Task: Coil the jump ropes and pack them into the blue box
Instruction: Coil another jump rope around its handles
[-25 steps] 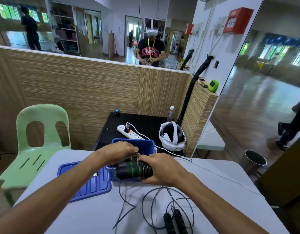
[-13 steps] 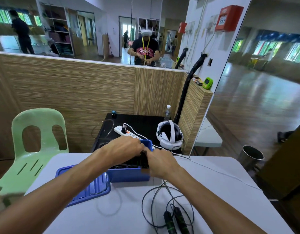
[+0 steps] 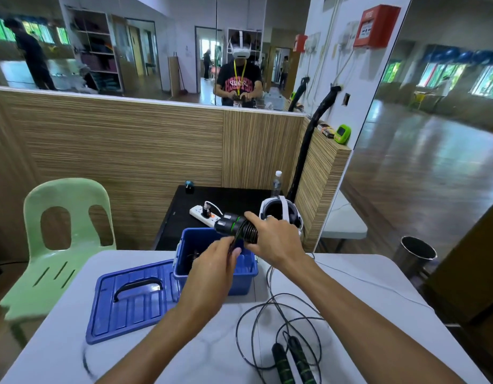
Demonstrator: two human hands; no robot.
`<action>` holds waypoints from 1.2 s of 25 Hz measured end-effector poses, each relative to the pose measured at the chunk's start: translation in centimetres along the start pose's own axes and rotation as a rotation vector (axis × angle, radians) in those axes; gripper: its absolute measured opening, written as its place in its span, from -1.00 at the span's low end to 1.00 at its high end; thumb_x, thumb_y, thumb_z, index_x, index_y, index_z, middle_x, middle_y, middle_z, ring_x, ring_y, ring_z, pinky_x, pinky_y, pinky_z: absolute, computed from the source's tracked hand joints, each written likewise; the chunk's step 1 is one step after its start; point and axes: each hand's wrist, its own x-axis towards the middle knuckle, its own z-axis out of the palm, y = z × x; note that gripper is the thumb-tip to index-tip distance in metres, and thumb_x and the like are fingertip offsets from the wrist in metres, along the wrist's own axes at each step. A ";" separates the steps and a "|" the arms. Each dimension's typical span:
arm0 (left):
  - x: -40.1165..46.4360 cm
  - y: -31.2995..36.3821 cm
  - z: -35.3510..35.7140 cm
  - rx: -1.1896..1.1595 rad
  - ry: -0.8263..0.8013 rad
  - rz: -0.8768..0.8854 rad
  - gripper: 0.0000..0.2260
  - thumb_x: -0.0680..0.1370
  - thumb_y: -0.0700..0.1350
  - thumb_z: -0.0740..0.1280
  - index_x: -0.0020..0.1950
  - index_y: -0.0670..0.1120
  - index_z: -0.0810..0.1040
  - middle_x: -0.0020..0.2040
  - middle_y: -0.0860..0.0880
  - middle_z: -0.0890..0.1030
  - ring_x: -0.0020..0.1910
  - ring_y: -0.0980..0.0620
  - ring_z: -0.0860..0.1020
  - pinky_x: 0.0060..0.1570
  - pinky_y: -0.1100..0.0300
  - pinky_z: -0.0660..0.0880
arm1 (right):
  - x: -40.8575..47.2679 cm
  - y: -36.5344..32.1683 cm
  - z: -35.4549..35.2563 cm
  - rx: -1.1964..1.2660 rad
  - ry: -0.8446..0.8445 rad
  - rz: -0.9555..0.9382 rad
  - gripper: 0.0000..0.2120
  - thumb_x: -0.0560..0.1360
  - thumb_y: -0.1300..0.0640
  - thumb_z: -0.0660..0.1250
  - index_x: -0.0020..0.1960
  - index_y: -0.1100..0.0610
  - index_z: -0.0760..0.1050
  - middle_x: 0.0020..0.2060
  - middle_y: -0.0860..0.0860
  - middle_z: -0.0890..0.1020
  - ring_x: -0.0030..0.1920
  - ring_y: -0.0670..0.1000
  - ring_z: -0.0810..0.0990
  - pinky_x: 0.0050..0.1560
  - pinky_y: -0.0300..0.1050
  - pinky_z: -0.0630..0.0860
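White bench (image 3: 350,275) in a mirrored hall: a coiled jump rope hovers above the blue box (image 3: 241,275).

Right hand (image 3: 275,239) is clenched around the wound jump rope bundle (image 3: 237,227), its paired green-ringed handles pointing toward 10 o'clock over the open box; left hand (image 3: 220,254) pinches the loose cord end just beneath it. A second jump rope (image 3: 288,356) lies uncoiled at 5 o'clock on the bench, and the blue lid (image 3: 128,306) rests at 9 o'clock beside the box. To finish well, I'd tuck that free end under a wrap so the coil stays tight, then lower the bundle flat into the box.
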 end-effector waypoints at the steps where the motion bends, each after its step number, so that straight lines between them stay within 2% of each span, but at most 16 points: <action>1: 0.3 0.2 0.1 -0.226 -0.068 -0.149 -0.81 0.63 0.04 0.20 0.02 -0.03 0.52 -0.26 0.11 0.56 -0.34 0.14 0.49 -0.32 0.17 0.43 | 0.0 -0.1 0.2 -0.019 0.007 -0.014 -0.37 0.47 -0.24 0.35 0.46 -0.10 0.26 -0.03 0.12 0.61 -0.07 0.18 0.63 -0.18 -0.02 0.49; 3: 1.0 0.5 0.0 -0.664 -0.222 -0.389 -0.64 0.64 0.13 0.11 -0.09 -0.10 0.52 -0.45 0.08 0.44 -0.48 0.13 0.35 -0.44 0.18 0.31 | -0.1 -0.3 0.4 -0.041 0.019 -0.039 -0.36 0.46 -0.24 0.36 0.46 -0.09 0.27 -0.03 0.13 0.59 -0.07 0.19 0.63 -0.19 -0.01 0.50; 5: 1.6 0.5 -0.2 -0.835 -0.246 -0.470 -0.61 0.66 0.09 0.08 -0.15 -0.13 0.50 -0.51 0.09 0.35 -0.51 0.14 0.26 -0.51 0.27 0.21 | -0.2 -0.5 0.6 -0.040 0.026 -0.044 -0.38 0.45 -0.26 0.37 0.42 -0.08 0.30 -0.06 0.12 0.60 -0.09 0.18 0.63 -0.20 -0.01 0.51; 9: 1.8 0.9 0.6 -0.537 -0.097 -0.311 -0.64 0.65 -0.02 0.16 -0.32 -0.08 0.44 -0.58 0.11 0.35 -0.54 0.18 0.27 -0.47 0.29 0.21 | -0.3 -0.8 0.8 -0.055 0.004 -0.018 -0.47 0.46 -0.26 0.34 0.31 -0.02 0.35 -0.09 0.11 0.63 -0.10 0.18 0.64 -0.23 -0.04 0.47; 11: 1.9 1.2 0.9 -0.483 -0.054 -0.317 -0.63 0.65 -0.03 0.17 -0.36 -0.05 0.43 -0.59 0.11 0.36 -0.55 0.18 0.29 -0.45 0.27 0.22 | -0.2 -1.0 0.6 -0.041 -0.028 0.022 -0.49 0.47 -0.26 0.33 0.27 0.02 0.37 -0.09 0.11 0.65 -0.08 0.19 0.64 -0.23 -0.03 0.45; 13: 1.9 0.9 0.9 -0.512 -0.048 -0.331 -0.62 0.65 -0.03 0.17 -0.36 -0.05 0.42 -0.58 0.10 0.34 -0.53 0.16 0.27 -0.45 0.25 0.21 | 0.0 -1.3 0.5 -0.028 -0.033 0.050 -0.50 0.46 -0.26 0.33 0.24 0.03 0.38 -0.11 0.10 0.65 -0.07 0.20 0.64 -0.24 -0.04 0.42; 16: 0.6 0.5 1.2 -0.688 -0.091 -0.357 -0.64 0.66 0.02 0.13 -0.31 -0.06 0.39 -0.52 0.08 0.30 -0.50 0.12 0.22 -0.48 0.22 0.17 | 0.0 -1.6 0.1 0.030 -0.028 0.053 -0.52 0.45 -0.24 0.35 0.20 0.02 0.38 -0.14 0.08 0.64 -0.10 0.16 0.63 -0.25 -0.05 0.43; 20: -0.8 -1.2 2.2 -0.839 -0.157 -0.358 -0.67 0.66 0.03 0.13 -0.24 -0.10 0.39 -0.45 0.01 0.29 -0.47 0.09 0.22 -0.50 0.23 0.20 | -0.6 -1.2 0.1 0.089 -0.080 0.026 -0.53 0.41 -0.21 0.38 0.21 -0.02 0.38 -0.09 0.05 0.65 -0.06 0.15 0.62 -0.16 -0.03 0.49; 22: -1.0 -2.1 2.8 -0.840 -0.159 -0.320 -0.67 0.66 0.00 0.13 -0.20 -0.17 0.42 -0.45 0.03 0.33 -0.45 0.08 0.29 -0.46 0.16 0.42 | -0.8 -1.3 0.0 0.114 -0.098 0.020 -0.53 0.41 -0.20 0.38 0.22 -0.02 0.39 -0.07 0.04 0.65 -0.05 0.13 0.62 -0.14 -0.04 0.51; 24: -0.9 -2.5 3.3 -0.789 -0.103 -0.292 -0.70 0.66 -0.07 0.12 -0.16 -0.19 0.48 -0.45 0.07 0.39 -0.43 0.11 0.37 -0.31 0.03 0.58 | -0.8 -1.5 0.1 0.112 -0.110 -0.008 -0.51 0.41 -0.19 0.40 0.25 -0.02 0.40 -0.06 0.04 0.65 -0.04 0.12 0.62 -0.13 -0.05 0.52; 28: -1.4 -4.3 4.2 -0.651 -0.156 -0.281 -0.69 0.67 -0.11 0.11 -0.21 -0.17 0.45 -0.41 -0.01 0.46 -0.38 0.03 0.41 -0.24 -0.03 0.48 | -0.6 -0.8 -1.0 0.220 -0.120 0.026 -0.51 0.38 -0.14 0.41 0.25 -0.04 0.40 -0.09 0.03 0.64 -0.07 0.13 0.61 -0.12 -0.03 0.55; 30: -1.6 -5.5 4.6 -0.640 -0.206 -0.344 -0.69 0.67 -0.13 0.12 -0.25 -0.17 0.43 -0.42 -0.04 0.44 -0.39 0.00 0.41 -0.22 -0.03 0.45 | -0.4 -0.5 -1.8 0.229 -0.122 -0.040 -0.53 0.38 -0.13 0.42 0.23 -0.06 0.41 -0.13 0.01 0.64 -0.09 0.12 0.61 -0.13 -0.03 0.54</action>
